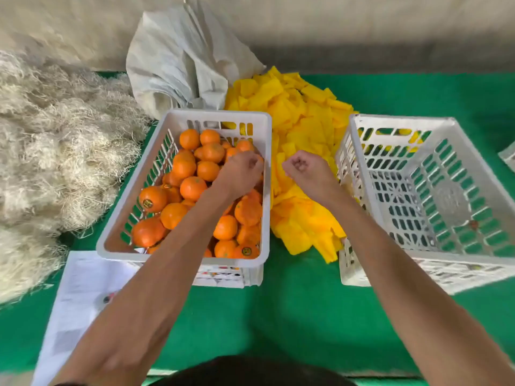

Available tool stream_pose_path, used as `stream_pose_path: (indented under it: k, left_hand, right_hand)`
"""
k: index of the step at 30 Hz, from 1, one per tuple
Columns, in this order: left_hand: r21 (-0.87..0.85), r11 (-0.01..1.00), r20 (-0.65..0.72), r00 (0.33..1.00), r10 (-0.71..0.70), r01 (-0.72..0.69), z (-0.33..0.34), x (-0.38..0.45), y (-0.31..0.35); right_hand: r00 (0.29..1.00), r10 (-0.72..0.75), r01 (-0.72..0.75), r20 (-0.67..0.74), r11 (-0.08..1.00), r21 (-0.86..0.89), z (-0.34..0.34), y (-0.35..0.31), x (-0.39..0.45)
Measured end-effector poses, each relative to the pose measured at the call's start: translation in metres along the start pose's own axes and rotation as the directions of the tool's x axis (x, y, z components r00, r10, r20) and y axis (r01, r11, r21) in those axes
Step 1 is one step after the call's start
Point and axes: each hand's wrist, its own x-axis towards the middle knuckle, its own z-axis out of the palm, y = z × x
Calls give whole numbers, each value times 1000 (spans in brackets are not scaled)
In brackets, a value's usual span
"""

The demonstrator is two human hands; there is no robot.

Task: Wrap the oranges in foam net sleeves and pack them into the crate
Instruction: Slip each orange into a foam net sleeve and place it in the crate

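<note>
Under the curled left hand, firm round oranges are best cupped whole. Beneath the right hand, fisted on nothing visible, soft, light sleeves are pinched by an edge.

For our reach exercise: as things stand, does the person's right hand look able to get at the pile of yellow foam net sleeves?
Probably yes. The right hand hovers directly over the yellow foam net sleeves, fingers curled, with nothing between them; the white crates on either side leave the pile open.
</note>
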Motion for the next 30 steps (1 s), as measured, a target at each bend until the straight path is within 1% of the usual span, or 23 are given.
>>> stream_pose_path:
  k: [1, 2, 3, 4, 5, 6, 7, 8, 10, 12, 13, 14, 16, 18, 20, 21, 22, 24, 26, 27, 29, 30]
  left_hand:
    - [117, 992, 53, 998, -44, 38, -1, 5, -6]
    - [244, 966, 99, 989, -109, 82, -4, 6, -9]
    - [364, 923, 163, 968, -192, 121, -5, 8, -17]
    - [446, 880, 241, 925, -292, 161, -7, 6, -21]
    - [467, 866, 306, 886, -348, 179, -7, 5, -25]
    - [460, 869, 338, 869, -361, 181, -6, 4, -28]
    - [447, 877, 350, 868, -351, 175, -4, 5, -30]
    - [436, 885, 345, 876, -335, 167, -3, 6, -33]
    - [415, 895, 333, 889, -314, 161, -3, 8, -39]
    - [359, 921, 313, 910, -273, 153, -5, 8, -42]
    - [316, 936, 273, 931, -244, 153, -6, 9, -42]
    - [258, 954, 203, 956, -210, 154, -7, 11, -42]
    - [120, 984, 15, 990, -137, 134, -5, 18, -35]
    - [-69, 997, -138, 990, -40, 31, 2, 28, -19]
    - [-219, 964, -221, 970, 98, -147, 13, 38, 2]
    - [-266, 940, -250, 957, 149, -216, 22, 43, 13]
    - [-311, 918, -262, 951, 166, -246, 34, 48, 23]
    - [-437, 873, -253, 961, 109, -214, 58, 57, 39]
    - [-531, 829, -263, 964, 37, -177, 77, 63, 50]
    - [-571, 805, -270, 963, -2, -158, 82, 65, 54]
    - [-661, 741, -256, 964, -77, -117, 88, 68, 56]
    - [-695, 711, -244, 965, -96, -105, 90, 68, 55]
  right_hand:
    - [999, -12, 18, 47, 992, -125, -4, 3, 4]
    - [995, -17, 46, 95, 948, -314, -8, 5, 8]
    - [985, 22, 62, 169, 879, -473, -12, 12, 12]
    - [964, 120, 45, 238, 806, -590, -15, 15, 12]
    - [938, 214, 17, 273, 758, -652, -19, 19, 15]
    - [914, 286, -19, 289, 741, -671, -21, 22, 15]
    - [896, 320, -43, 307, 751, -659, -22, 26, 16]
    - [892, 324, -58, 315, 773, -631, -23, 31, 17]
    - [907, 288, -73, 306, 825, -560, -26, 34, 19]
    - [916, 272, -89, 295, 855, -511, -30, 32, 19]
    - [925, 261, -95, 278, 864, -494, -33, 30, 20]
    - [941, 228, -88, 248, 877, -472, -36, 28, 22]
    - [978, 144, -71, 151, 910, -409, -42, 22, 28]
    - [999, 37, -35, 4, 957, -289, -46, 13, 36]
    - [990, -42, 16, -135, 981, -192, -47, 6, 48]
    - [980, -61, 29, -190, 985, -168, -47, 2, 55]
    - [972, -64, 31, -228, 989, -145, -46, -1, 60]
    - [965, -63, 43, -255, 996, -84, -43, -1, 66]
    - [968, -97, 99, -233, 995, -4, -43, 1, 69]
    - [976, -87, 104, -200, 992, 77, -45, 4, 69]
    - [992, -38, 69, -118, 961, 269, -49, 14, 68]
    - [996, -25, 52, -90, 947, 318, -52, 21, 67]
